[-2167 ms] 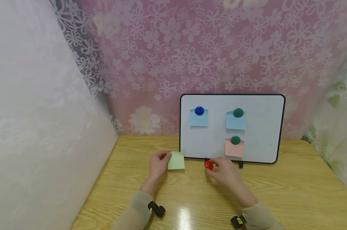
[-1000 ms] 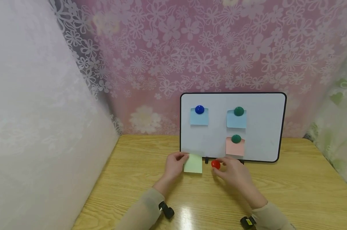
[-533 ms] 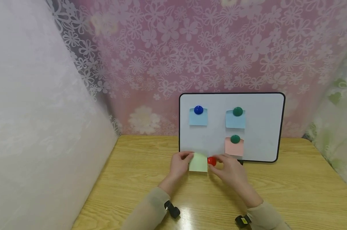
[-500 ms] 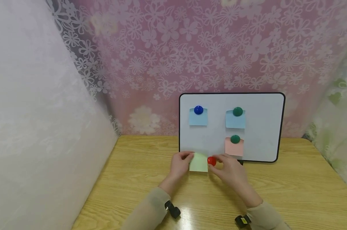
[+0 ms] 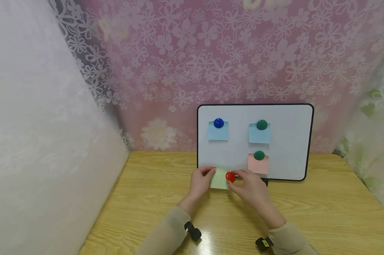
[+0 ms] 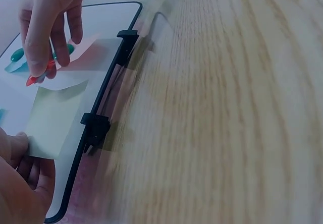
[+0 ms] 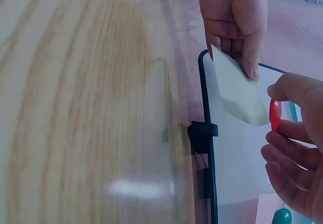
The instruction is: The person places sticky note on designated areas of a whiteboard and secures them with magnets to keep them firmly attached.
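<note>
My left hand (image 5: 200, 182) pinches a pale green sticky note (image 5: 218, 179) by its left edge, in front of the whiteboard's (image 5: 290, 141) lower left part. In the left wrist view the note (image 6: 56, 118) hangs over the board's white face, its far edge curling. Between thumb and fingers my right hand (image 5: 252, 187) holds a round red magnet (image 5: 230, 176), which overlaps the note's right edge in the head view. The right wrist view has the red magnet (image 7: 275, 114) right at the note's free end, with the left hand (image 7: 237, 22) gripping the opposite end.
Blue magnet (image 5: 218, 123) and green magnet (image 5: 262, 124) each pin a light blue note on the board's upper half. Below, another green magnet (image 5: 259, 155) pins a pink note (image 5: 258, 165). Black clip feet (image 6: 96, 125) support the board on the wooden table (image 5: 160, 212).
The left hand has carried the green note rightward to the board's lower edge. The right hand has brought the red magnet left and slightly up, so it now overlaps the note.
</note>
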The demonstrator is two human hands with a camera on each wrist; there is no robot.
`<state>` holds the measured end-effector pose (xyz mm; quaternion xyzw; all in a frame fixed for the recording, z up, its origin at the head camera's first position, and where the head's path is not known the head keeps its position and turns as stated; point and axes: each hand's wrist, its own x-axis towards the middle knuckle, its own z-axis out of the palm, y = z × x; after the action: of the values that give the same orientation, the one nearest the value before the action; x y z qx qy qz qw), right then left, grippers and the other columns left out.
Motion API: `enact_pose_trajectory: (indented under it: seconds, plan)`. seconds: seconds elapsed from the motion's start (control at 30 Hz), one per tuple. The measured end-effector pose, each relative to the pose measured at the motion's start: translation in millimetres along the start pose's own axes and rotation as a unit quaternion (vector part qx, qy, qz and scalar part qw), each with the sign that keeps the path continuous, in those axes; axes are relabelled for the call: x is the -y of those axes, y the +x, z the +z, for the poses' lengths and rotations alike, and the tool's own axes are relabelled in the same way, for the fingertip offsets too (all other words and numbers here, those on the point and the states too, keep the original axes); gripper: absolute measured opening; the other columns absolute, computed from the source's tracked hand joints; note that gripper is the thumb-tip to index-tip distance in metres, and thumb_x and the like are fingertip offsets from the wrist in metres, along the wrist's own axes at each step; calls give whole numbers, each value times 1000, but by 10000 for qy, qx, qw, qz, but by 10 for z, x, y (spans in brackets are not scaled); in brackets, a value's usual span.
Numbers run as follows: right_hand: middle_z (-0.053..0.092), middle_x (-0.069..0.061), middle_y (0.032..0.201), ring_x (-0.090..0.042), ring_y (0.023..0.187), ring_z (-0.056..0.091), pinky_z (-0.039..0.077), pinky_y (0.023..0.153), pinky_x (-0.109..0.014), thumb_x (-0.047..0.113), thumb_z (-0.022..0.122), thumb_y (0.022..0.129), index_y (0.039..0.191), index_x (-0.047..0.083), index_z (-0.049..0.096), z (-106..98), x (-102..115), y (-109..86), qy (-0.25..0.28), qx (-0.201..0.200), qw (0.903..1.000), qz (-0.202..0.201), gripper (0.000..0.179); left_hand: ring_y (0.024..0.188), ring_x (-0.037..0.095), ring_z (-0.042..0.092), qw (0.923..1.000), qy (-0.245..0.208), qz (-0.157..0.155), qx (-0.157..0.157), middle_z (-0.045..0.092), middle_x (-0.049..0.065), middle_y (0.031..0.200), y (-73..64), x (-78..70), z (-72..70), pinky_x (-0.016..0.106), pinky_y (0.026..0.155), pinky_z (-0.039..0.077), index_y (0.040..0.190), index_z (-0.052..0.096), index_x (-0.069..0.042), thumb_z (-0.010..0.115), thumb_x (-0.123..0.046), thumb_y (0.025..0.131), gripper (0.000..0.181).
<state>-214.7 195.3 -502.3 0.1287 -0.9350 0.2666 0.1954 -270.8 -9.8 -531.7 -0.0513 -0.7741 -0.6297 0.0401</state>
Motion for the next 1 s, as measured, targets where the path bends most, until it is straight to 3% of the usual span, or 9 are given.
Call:
enact_pose_trajectory:
  seconds: [0.43, 1.0]
  plan:
    - [77, -11, 114, -30, 98, 73, 62, 79, -47, 30, 88, 88, 120, 7, 79, 114, 60, 176, -117, -377, 9991, -154, 41, 97, 11, 67, 9998, 12, 10, -200, 78, -4, 101, 97, -22, 6, 31, 86, 56, 108, 85, -13, 74, -23, 104, 16]
    - [74, -13, 122, -33, 108, 72, 62, 85, -50, 32, 87, 90, 124, 7, 78, 254, 57, 329, -192, -514, 9985, -59, 43, 99, 11, 67, 9993, 59, 10, -366, 78, -4, 101, 172, -94, 40, 33, 89, 56, 108, 86, -12, 75, -22, 103, 15]
